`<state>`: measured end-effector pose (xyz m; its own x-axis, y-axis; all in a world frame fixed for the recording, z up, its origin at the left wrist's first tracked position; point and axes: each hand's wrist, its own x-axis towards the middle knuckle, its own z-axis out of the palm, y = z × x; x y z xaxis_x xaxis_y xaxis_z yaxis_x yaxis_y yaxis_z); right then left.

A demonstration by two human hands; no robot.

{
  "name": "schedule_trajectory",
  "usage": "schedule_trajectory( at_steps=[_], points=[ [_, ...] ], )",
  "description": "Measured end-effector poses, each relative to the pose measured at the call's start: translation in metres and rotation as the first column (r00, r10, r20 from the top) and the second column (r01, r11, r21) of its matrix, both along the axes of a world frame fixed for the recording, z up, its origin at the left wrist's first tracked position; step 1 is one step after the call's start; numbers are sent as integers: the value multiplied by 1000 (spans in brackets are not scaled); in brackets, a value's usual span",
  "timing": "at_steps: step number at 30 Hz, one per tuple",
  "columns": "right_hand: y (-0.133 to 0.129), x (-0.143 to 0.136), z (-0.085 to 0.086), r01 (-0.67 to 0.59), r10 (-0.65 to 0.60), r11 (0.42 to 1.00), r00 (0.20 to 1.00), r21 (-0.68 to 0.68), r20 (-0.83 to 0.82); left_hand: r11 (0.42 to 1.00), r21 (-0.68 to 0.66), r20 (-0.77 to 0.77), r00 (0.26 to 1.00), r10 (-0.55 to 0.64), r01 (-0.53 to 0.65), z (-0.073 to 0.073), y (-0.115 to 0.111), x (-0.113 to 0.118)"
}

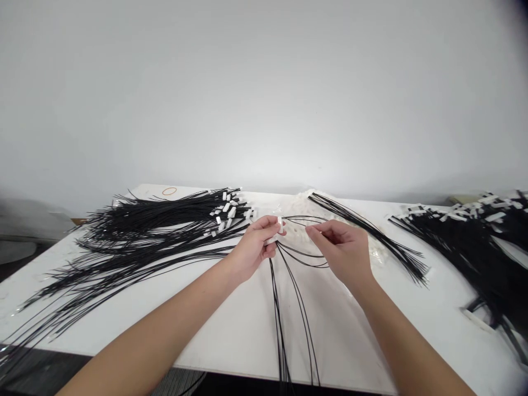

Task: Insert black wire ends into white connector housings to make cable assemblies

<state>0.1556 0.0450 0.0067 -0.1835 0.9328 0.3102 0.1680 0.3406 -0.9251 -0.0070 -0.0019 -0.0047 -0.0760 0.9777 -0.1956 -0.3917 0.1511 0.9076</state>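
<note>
Connector [280,224], small and white, stands between the thumb and fingers of the left hand [256,245], above the middle of the table. Its long axis runs close to upright, and a second white piece [270,240] lies just below it, nearly level, against the same fingers. The left hand grips both. Black wires [277,313] spread from there: several hang down toward the near edge, others bow out to the right and reach the right hand [344,247]. That hand is closed, thumb and forefinger pinched together on wires (exactly which ones lie between the fingertips is too small to tell).

Under and behind the hands, a clear plastic bag [297,234] with pale contents lies on the white table [231,330]. Beside it, a loose bundle [365,223] of black wires slants from the far middle down toward the right. A large pile [157,220] of wires covers the left part, its white connector ends pointing right, toward the hands. Another heap [466,247] fills the right side, white ends at the far side, partly blurred. Near the far left edge lies an orange rubber band [169,191]. A plain pale wall [264,99] rises behind, and grey floor [45,366] shows at lower left.
</note>
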Motion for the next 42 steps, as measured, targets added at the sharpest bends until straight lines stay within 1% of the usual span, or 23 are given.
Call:
schedule_trajectory(
  at_steps=[4,11,20,30,33,37,39,40,41,42],
  points=[
    [-1,1,2,18,-18,1000,999,-2,-49,1000,9,-2,1000,-4,4,-1,-1,0],
    [-2,1,3,2,-3,999,1000,-50,-30,999,29,-8,1000,-20,20,-2,0,0],
    [-3,2,5,0,-3,999,998,-47,-68,1000,17,1,1000,-16,16,0,0,1],
    [-3,3,10,-7,0,992,998,-129,-55,999,28,-15,999,-34,34,-2,0,1],
    [-2,3,9,-12,5,991,998,-131,-59,999,42,-39,999,-27,29,-2,1,2],
    [0,4,7,-1,-3,996,999,-90,-51,996,90,-127,992,2,10,-1,0,4],
    [1,5,5,21,-22,999,1000,-30,-5,995,99,-159,987,14,2,0,-1,5],
    [2,6,4,30,-31,999,999,32,44,995,98,-166,986,14,3,0,-1,5],
    [3,7,2,35,-49,992,993,125,107,996,94,-168,986,12,4,1,-1,6],
    [4,8,0,39,-82,969,982,243,171,996,87,-165,986,7,7,2,-2,6]
  ],
)
